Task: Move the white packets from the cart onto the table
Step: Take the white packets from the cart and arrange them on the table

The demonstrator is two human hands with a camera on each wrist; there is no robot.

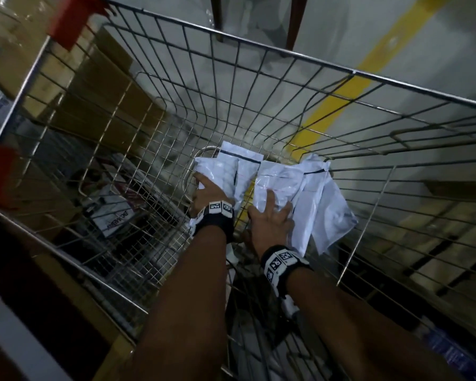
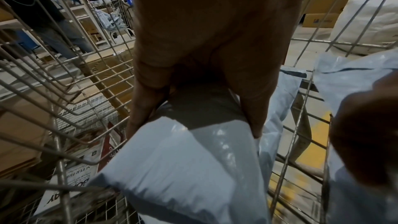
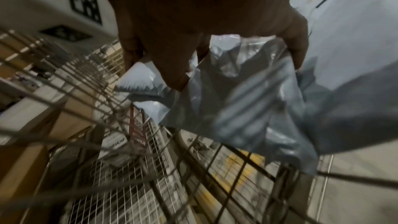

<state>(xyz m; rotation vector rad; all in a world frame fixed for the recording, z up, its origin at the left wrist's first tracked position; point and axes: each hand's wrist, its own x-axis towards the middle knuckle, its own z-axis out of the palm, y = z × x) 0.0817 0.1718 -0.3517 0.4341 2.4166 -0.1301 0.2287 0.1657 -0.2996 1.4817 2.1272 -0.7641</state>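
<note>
Both hands reach deep into the wire cart [image 1: 259, 86], apart from each other yet side by side. At about 10 o'clock of the pair, the left hand [image 1: 208, 192] has its fingers and thumb curled round a plump white packet [image 2: 183, 168]; the left wrist view shows the thumb and fingers clamped on its two long edges. Just beside it, toward 3 o'clock, the right hand [image 1: 272, 220] grips a bunch of thinner white packets [image 1: 300, 193], fingers spread over the top one and the thumb hidden beneath; the right wrist view shows crumpled plastic [image 3: 247, 91] pinched between fingers and thumb. More white packets fan out from that bunch toward 4 o'clock, all inside the cart near its floor. Each wrist wears a black band with square printed markers [image 1: 279, 261]. Beyond the mesh, at 9 o'clock, lie brown cardboard boxes [image 1: 102, 86] and a printed box [image 1: 113, 213]; at 1 o'clock a yellow stripe [image 1: 338, 105] crosses the grey floor.
</note>
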